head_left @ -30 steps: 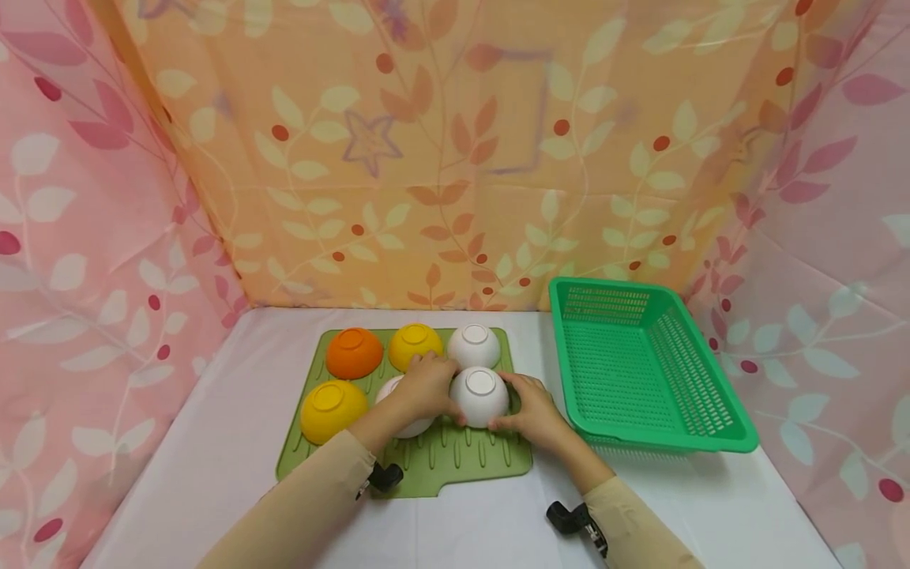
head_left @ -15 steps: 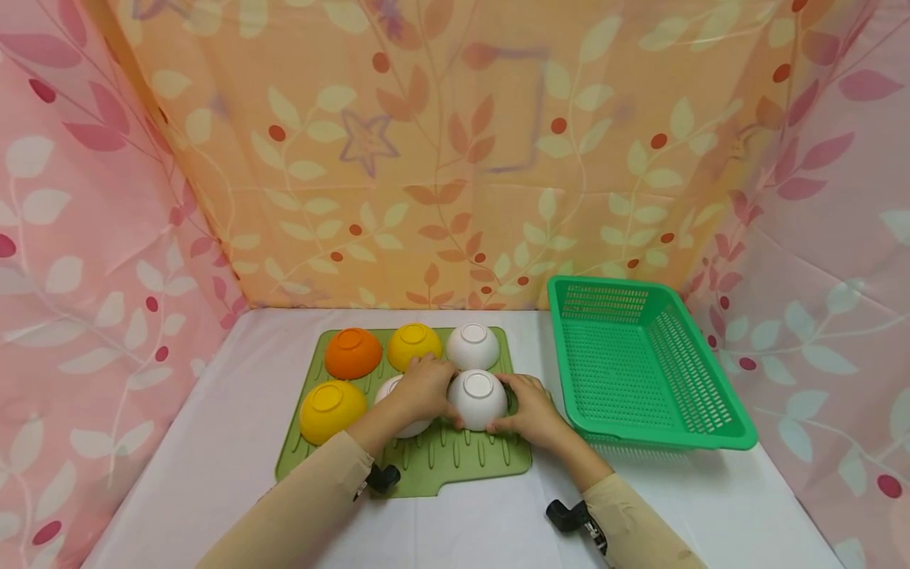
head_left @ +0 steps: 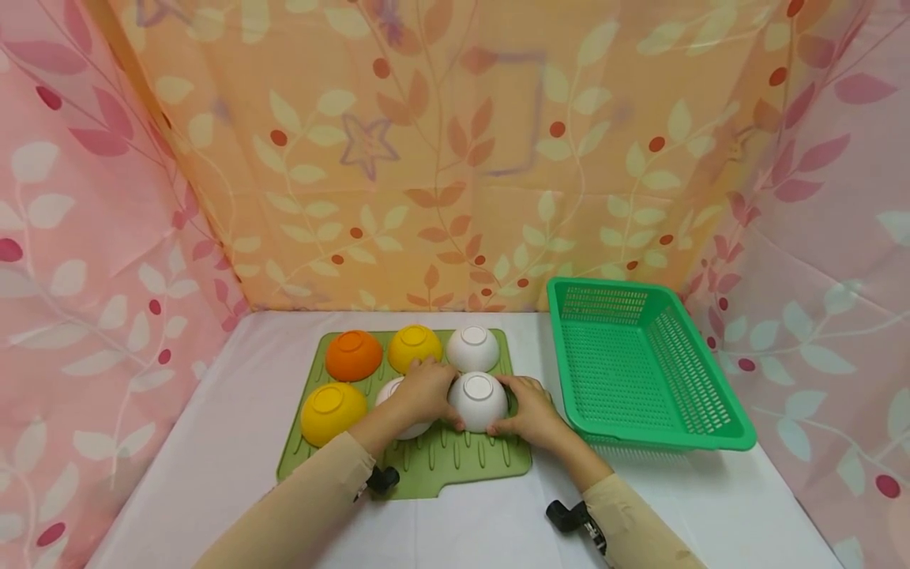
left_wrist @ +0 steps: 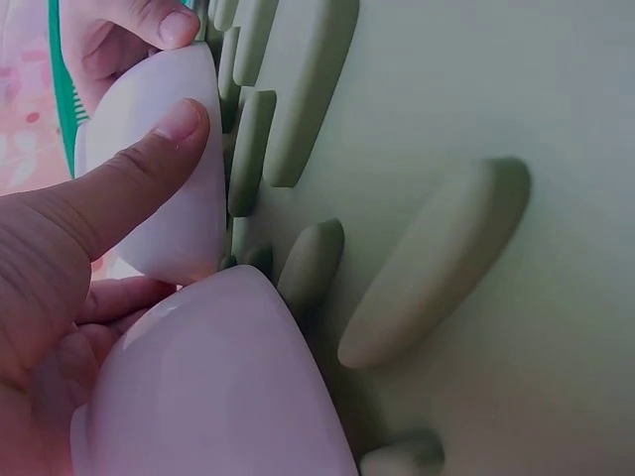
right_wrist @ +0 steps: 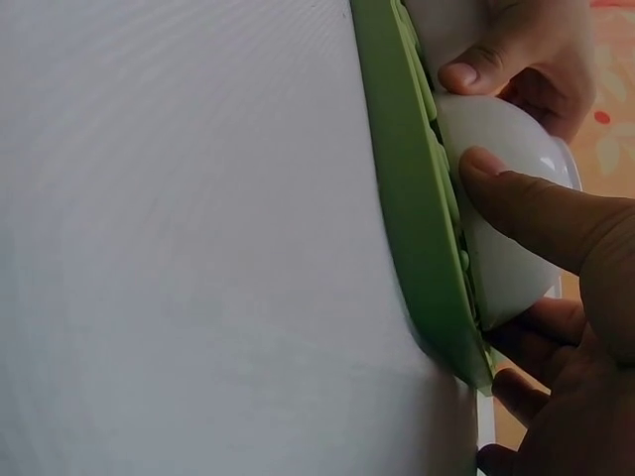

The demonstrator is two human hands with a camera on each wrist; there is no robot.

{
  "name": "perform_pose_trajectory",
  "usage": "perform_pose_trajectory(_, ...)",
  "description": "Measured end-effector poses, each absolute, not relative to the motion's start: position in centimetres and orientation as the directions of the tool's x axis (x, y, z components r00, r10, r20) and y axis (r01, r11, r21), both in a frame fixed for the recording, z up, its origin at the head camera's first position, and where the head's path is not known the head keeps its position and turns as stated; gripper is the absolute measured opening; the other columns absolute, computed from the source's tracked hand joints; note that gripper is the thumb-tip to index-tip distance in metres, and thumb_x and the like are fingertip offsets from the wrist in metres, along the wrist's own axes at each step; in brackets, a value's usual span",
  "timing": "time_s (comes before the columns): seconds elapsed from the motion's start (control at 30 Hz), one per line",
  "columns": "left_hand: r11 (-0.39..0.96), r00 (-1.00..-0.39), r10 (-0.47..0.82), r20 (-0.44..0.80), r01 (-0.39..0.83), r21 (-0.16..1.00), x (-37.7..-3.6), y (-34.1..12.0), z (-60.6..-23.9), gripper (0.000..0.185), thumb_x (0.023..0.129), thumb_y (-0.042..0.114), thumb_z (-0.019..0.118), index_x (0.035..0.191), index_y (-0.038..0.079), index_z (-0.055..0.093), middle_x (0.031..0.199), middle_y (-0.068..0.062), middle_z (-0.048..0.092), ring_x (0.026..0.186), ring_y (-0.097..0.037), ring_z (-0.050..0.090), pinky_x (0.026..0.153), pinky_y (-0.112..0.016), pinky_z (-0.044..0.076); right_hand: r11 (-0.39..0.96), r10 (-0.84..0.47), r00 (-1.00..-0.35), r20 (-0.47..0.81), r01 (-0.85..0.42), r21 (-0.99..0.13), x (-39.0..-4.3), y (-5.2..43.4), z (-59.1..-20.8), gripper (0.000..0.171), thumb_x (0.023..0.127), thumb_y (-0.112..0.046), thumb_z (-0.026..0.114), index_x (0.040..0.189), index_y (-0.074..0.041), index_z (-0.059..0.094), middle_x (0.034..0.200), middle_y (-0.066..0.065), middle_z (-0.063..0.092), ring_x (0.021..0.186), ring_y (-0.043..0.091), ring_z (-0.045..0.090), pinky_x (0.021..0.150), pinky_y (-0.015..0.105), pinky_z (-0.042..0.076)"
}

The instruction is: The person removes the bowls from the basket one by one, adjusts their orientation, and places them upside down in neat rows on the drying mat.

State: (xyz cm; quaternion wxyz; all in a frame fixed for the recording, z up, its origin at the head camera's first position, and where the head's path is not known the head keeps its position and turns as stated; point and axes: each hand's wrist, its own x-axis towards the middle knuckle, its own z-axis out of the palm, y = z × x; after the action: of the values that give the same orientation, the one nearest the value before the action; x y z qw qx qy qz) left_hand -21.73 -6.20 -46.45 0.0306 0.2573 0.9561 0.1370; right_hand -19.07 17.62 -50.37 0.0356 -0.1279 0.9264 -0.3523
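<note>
Head view: six smooth, round bowls lie upside down on a ribbed green mat point(head_left: 455, 462); three white, two yellow, one orange
Held bowl: front white bowl point(head_left: 478, 400) at the mat's right, cupped between both hands
Left hand point(head_left: 425, 389): fingers curled on its left side; thumb on its wall
Right hand point(head_left: 529, 409): curled on its right side
Basket: one green mesh basket point(head_left: 643, 371) just right of the mat

A green drying mat point(head_left: 455, 462) is the landmark. On it, upturned bowls crowd close: a white bowl point(head_left: 472, 348) just behind the white bowl point(head_left: 479, 399) both hands clasp, another white bowl point(head_left: 398, 411) touching its left. Just right of the mat, a green basket point(head_left: 643, 371) walls that side. Bare desk point(head_left: 213, 458) lies open left of and in front of the mat.
</note>
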Motion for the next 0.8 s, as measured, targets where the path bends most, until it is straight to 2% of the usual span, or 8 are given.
perform_pose_trajectory(0.13,0.832,-0.865,0.501,0.01,0.485,0.267,-21.6,-6.0,-46.4,0.081,0.054,0.059,0.096,0.115,0.012,0.073,0.107,-0.001,0.073,0.1,-0.025,0.056,0.087,-0.043,0.036,0.725,-0.265,-0.964,0.025,-0.216,-0.654,-19.0,17.7,-50.5,0.097,0.065,-0.038,0.098,0.147,-0.009,0.054,0.144,0.013,0.056,0.141,0.036,0.04,0.113,0.063,0.027)
perform_pose_trajectory(0.37,0.834,-0.859,0.512,0.028,0.504,0.226,-21.8,-6.4,-47.0,0.081,0.056,0.062,0.094,0.116,0.013,0.072,0.107,0.0,0.074,0.099,-0.023,0.056,0.086,-0.042,0.035,0.736,-0.301,-0.953,0.024,-0.249,-0.63,-18.9,17.3,-50.4,0.096,0.071,-0.035,0.095,0.15,-0.004,0.048,0.149,0.017,0.051,0.145,0.04,0.034,0.114,0.066,0.025)
perform_pose_trajectory(0.63,0.833,-0.843,0.533,0.069,0.538,0.13,-21.3,-6.8,-46.7,0.07,0.06,0.067,0.09,0.105,0.016,0.072,0.099,0.001,0.073,0.093,-0.02,0.052,0.083,-0.041,0.034,0.752,-0.287,-0.956,0.056,-0.261,-0.606,-18.3,16.0,-49.7,0.098,0.072,-0.033,0.094,0.151,-0.002,0.045,0.148,0.019,0.051,0.143,0.044,0.037,0.113,0.066,0.027)
perform_pose_trajectory(0.8,0.826,-0.83,0.55,0.096,0.557,0.084,-20.7,-7.1,-46.3,0.068,0.063,0.069,0.087,0.104,0.017,0.071,0.099,0.002,0.072,0.092,-0.019,0.05,0.08,-0.039,0.031,0.777,-0.291,-0.948,0.127,-0.312,-0.548,-17.2,15.4,-48.6,0.091,0.078,-0.034,0.09,0.15,-0.002,0.045,0.148,0.018,0.051,0.141,0.041,0.039,0.114,0.063,0.027)
